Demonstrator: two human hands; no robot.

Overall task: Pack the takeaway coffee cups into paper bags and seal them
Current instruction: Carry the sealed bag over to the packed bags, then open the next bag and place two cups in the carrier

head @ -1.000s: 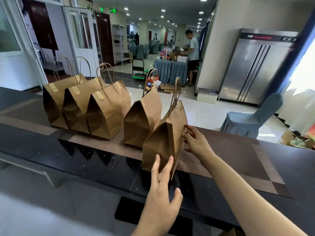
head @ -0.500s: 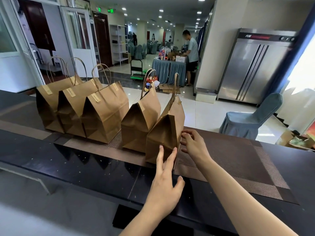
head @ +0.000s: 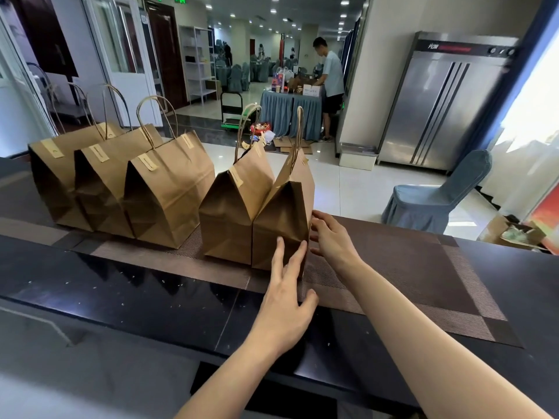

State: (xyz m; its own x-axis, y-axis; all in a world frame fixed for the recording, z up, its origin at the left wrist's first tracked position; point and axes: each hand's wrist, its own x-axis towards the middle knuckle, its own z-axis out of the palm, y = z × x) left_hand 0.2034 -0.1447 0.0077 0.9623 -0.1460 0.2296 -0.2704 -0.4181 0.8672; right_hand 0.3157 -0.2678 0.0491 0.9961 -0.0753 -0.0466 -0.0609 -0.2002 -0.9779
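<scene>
5 sealed paper bags (head: 169,195) in a row on the counter (head: 136,300) | rightmost bag (head: 284,219) upright, touching its neighbour | left hand (head: 286,300) flat, fingers straight on its near face | right hand (head: 331,238) spread at its right side

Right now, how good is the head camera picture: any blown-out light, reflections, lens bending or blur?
Head view: the window on the right is blown out white; the dark counter mirrors the paper bags; the wide lens bows the door frames at the left edge; both hands and the nearest bag are sharp; the steel cabinet shows soft glare.
</scene>
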